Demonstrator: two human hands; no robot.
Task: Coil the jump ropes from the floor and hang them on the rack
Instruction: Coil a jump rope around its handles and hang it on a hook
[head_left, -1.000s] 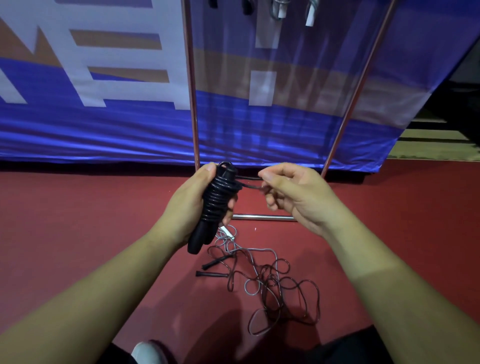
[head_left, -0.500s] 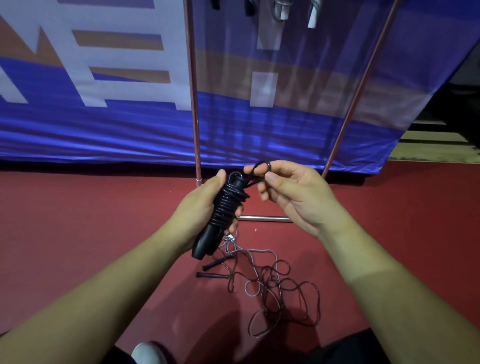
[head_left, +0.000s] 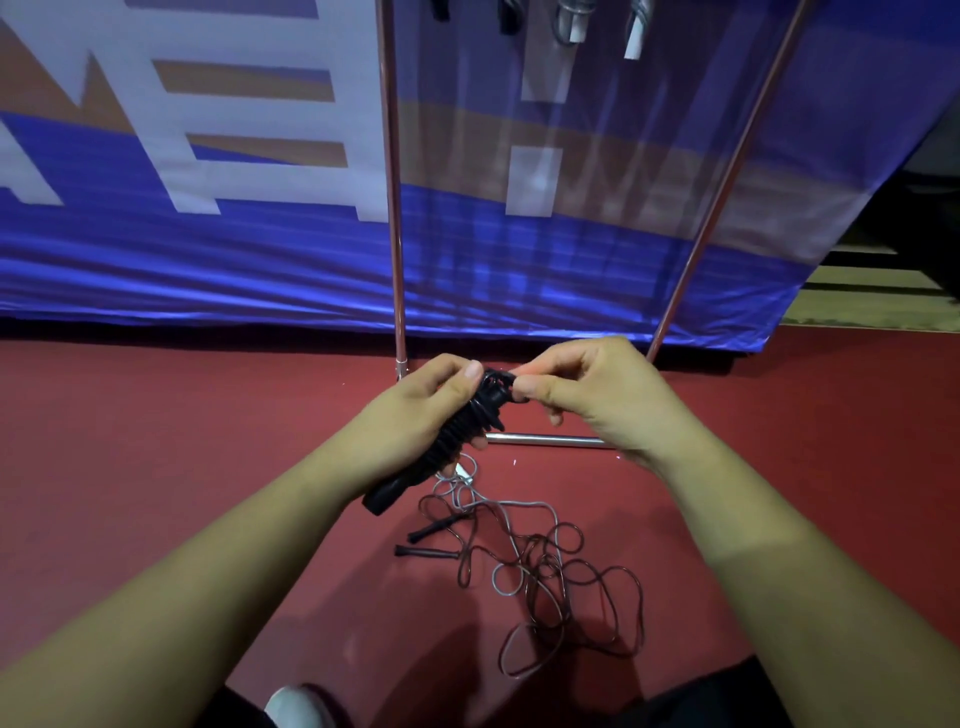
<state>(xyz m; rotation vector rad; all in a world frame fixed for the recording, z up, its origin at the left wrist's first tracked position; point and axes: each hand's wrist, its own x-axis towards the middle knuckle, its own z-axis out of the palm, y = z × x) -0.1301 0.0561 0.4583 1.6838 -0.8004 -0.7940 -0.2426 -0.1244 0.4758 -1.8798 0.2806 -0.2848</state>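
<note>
A blue banner (head_left: 260, 270) with large white and tan shapes hangs as the backdrop, its lower edge meeting the red floor (head_left: 156, 441). The floor runs from the banner's foot toward the viewer. To the banner's right, beyond its slanted edge, lies a dark area with pale wooden steps (head_left: 872, 306). Far below the banner, at the bottom edge of view, a white shoe (head_left: 296, 706) rests on the floor beside dark trousers (head_left: 701, 701).

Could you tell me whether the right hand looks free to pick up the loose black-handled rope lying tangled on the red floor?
Probably not yet. The right hand is pinching the cord end of the coiled black jump rope that the left hand grips. The loose black-handled rope lies unobstructed on the red floor below.
</note>
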